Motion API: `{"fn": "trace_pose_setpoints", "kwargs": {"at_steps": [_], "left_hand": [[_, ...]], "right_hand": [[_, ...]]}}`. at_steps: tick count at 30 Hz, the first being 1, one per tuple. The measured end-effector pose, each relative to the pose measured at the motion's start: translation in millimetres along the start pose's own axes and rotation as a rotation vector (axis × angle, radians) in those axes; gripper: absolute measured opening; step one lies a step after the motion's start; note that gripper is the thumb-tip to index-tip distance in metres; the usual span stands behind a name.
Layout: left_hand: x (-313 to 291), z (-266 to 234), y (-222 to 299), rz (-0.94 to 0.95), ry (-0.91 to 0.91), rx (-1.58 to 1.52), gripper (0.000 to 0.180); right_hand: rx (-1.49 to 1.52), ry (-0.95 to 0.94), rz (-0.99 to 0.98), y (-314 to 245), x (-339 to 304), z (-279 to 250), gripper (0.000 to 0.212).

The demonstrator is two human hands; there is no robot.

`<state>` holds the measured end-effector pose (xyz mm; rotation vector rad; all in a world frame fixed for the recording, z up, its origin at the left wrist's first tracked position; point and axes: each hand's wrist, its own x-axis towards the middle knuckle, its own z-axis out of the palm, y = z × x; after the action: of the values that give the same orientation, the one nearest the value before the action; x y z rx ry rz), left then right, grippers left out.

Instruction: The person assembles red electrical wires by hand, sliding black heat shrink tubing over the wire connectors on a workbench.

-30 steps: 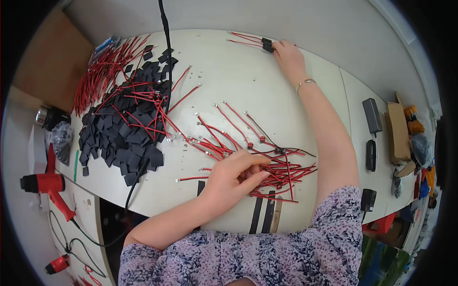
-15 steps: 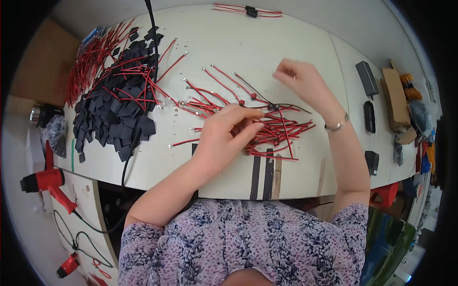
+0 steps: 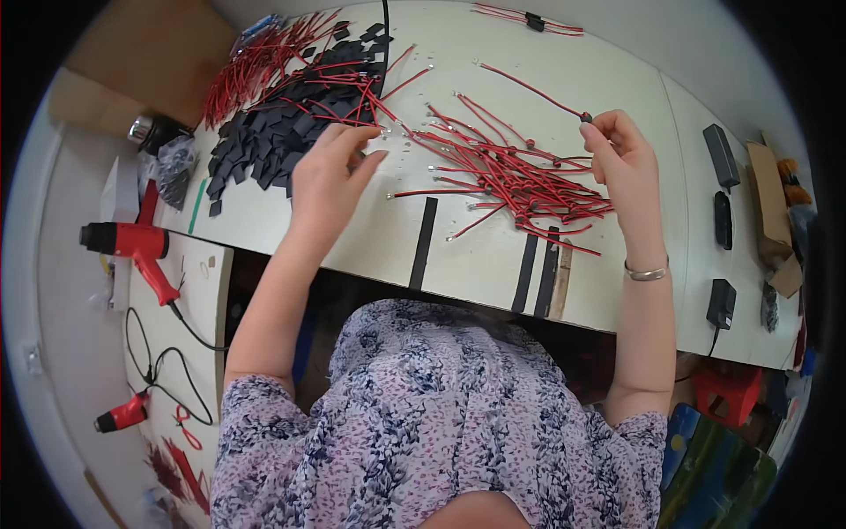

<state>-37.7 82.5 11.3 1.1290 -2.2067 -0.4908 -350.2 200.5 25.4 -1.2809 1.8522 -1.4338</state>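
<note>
My right hand [image 3: 627, 167], closed in a pinch, holds a red wire lead [image 3: 527, 85] by the dark knot-like part at its near end. The lead stretches up and to the left, with a small connector at its far tip. My left hand [image 3: 330, 181] is over the table beside the heap of black square pieces [image 3: 256, 141], thumb and forefinger apart with nothing seen between them. Between my hands lies a loose pile of red and black wire leads [image 3: 520, 181], many with dark knot-like parts and pale connectors.
More red wires [image 3: 256, 75] lie at the far left, behind the black heap. A black cable [image 3: 385, 44] crosses it. Black tape strips [image 3: 424, 242] mark the near edge. Red heat guns [image 3: 141, 242] sit at left, and black boxes [image 3: 721, 154] at right.
The view has shifted. My left hand has moved left from the wire pile to the black pieces. My right hand now shows a wire lead in its pinch.
</note>
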Motion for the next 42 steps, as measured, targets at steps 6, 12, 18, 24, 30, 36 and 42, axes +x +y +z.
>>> {"fn": "trace_pose_setpoints", "kwargs": {"at_steps": [6,12,18,24,30,36,42], "left_hand": [[3.8,-14.4,-45.5,0.204,-0.172,0.330,0.026],[14.9,-14.3,-52.4,0.094,-0.278,0.360,0.016],[-5.6,-19.4,-42.8,0.147,-0.229,0.299,0.019],[-1.8,-7.7,-47.1,0.288,-0.079,0.277,0.021],[13.0,14.1,-16.0,-0.036,-0.171,-0.049,0.025],[28.4,28.4,-14.1,0.015,-0.378,0.034,0.033],[27.1,37.9,13.0,-0.307,-0.246,-0.805,0.024]], "right_hand": [[0.130,0.058,-0.015,13.4,-5.1,20.9,0.016],[0.185,0.073,0.011,20.3,-12.9,17.2,0.014],[0.161,0.034,-0.094,26.5,-11.0,23.2,0.013],[0.132,-0.010,-0.129,35.9,-11.0,31.9,0.013],[0.090,0.011,-0.153,35.2,-13.8,33.9,0.013],[0.091,0.033,-0.177,36.1,-10.5,28.9,0.015],[0.300,-0.087,0.009,6.0,-20.1,25.4,0.014]]}}
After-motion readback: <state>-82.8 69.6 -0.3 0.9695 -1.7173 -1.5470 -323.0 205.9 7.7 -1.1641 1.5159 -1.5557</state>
